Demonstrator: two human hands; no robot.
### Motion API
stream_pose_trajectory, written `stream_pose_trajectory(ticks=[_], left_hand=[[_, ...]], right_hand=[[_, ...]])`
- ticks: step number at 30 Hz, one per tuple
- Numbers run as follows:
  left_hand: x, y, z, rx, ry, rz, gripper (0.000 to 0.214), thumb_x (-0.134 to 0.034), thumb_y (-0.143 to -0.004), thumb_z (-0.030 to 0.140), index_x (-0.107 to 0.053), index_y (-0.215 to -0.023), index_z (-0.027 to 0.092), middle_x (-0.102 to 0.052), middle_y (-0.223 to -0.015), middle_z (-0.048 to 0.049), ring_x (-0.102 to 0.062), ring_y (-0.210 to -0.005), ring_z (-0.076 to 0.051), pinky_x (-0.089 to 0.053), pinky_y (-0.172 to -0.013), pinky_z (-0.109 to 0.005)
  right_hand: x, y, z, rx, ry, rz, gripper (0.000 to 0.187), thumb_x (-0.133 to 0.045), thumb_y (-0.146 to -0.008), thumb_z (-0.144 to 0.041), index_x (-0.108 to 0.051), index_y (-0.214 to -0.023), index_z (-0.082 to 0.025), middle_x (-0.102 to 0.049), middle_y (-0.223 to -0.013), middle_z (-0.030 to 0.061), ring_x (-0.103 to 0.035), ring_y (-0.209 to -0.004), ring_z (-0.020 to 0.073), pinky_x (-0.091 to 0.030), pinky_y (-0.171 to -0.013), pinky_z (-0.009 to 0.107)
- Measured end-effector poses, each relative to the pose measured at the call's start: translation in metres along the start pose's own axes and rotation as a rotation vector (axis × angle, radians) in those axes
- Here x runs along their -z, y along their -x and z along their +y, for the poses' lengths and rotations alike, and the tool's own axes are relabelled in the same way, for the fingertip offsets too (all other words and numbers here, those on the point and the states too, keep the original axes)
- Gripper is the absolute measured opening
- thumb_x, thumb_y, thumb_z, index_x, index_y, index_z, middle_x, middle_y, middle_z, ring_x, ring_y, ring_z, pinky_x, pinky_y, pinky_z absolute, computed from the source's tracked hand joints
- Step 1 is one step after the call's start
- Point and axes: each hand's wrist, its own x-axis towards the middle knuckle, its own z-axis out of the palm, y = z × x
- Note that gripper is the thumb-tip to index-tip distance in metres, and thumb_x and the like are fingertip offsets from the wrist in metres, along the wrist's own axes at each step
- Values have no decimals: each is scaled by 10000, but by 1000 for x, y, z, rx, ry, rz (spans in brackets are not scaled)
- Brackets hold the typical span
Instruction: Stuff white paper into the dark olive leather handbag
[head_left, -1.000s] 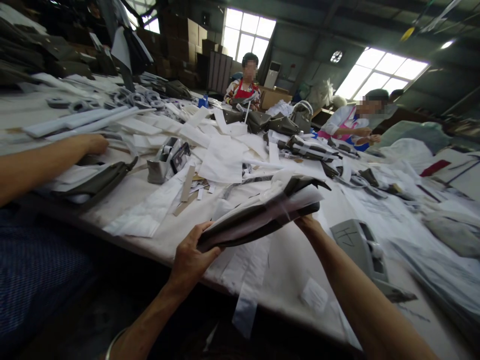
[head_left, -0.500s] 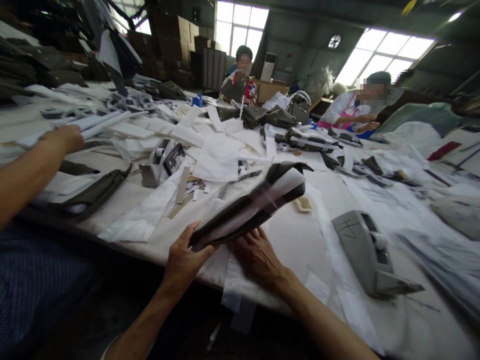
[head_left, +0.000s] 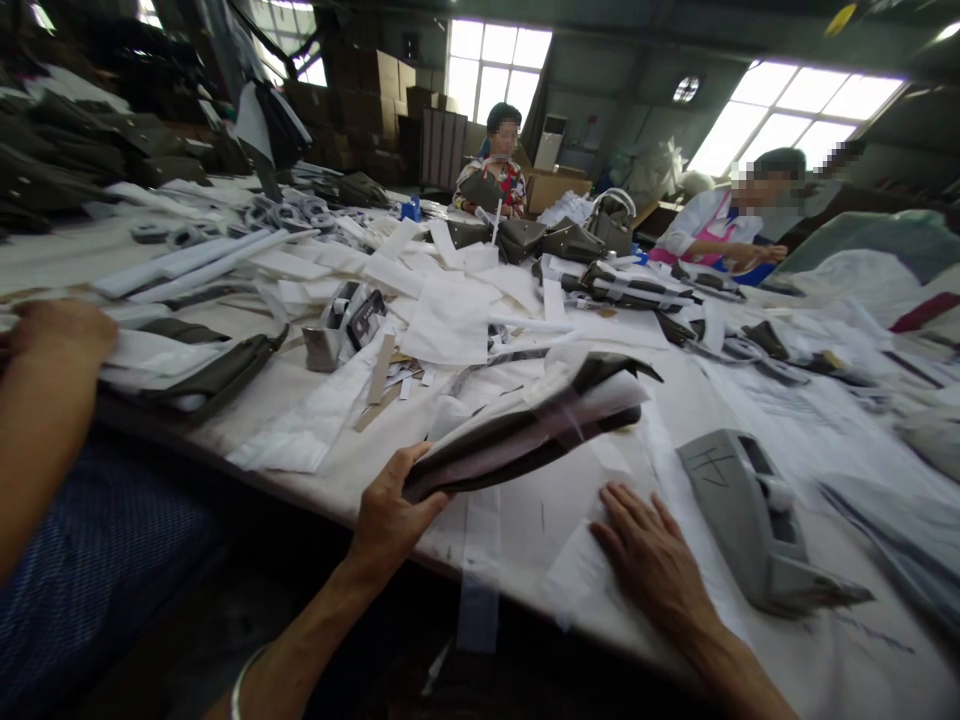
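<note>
My left hand [head_left: 390, 515] is closed on the near end of a dark olive bag piece wrapped in white paper [head_left: 525, 430], holding it lifted and tilted above the table edge. My right hand [head_left: 649, 555] lies flat and open on white paper sheets [head_left: 570, 560] on the table, just below and right of the bag piece. A grey tape dispenser [head_left: 757, 520] stands to the right of my right hand.
A co-worker's arm [head_left: 45, 390] reaches in from the left beside another olive bag piece [head_left: 210, 372]. A second tape dispenser [head_left: 341, 325], paper strips and bags litter the long table [head_left: 675, 400]. Two people sit at the far side.
My right hand has come out from under the bag piece and moved right, landing flat on the paper. The bag piece stays in my left hand. The co-worker's hand drew back towards the left.
</note>
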Motion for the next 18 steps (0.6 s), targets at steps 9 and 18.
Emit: stream_pose_trajectory(ticks=[9,18], left_hand=[[-22,15,6,-647,-248,-6,327,-483,-905,94,-575,-1210,169,-691,-1109,-108,-659,-1043,-203,-550,-912,-328],[-26,0,1,-714,-292,-23,260,-458,-964,132,-597,-1182,151,-687,-1091,-102,-633,-1081,-195,-533,-963,-343]], right_hand=[[84,-14,43,-237,68,336,558,-409,-898,-610,-615,-1244,-223,-695,-1136,125,-660,-999,345,-484,-917,515],[75,-121,-49,-44,-396,257,266,-542,-905,-468,-721,-920,-272,-743,-932,45,-694,-864,246,-534,-796,376]])
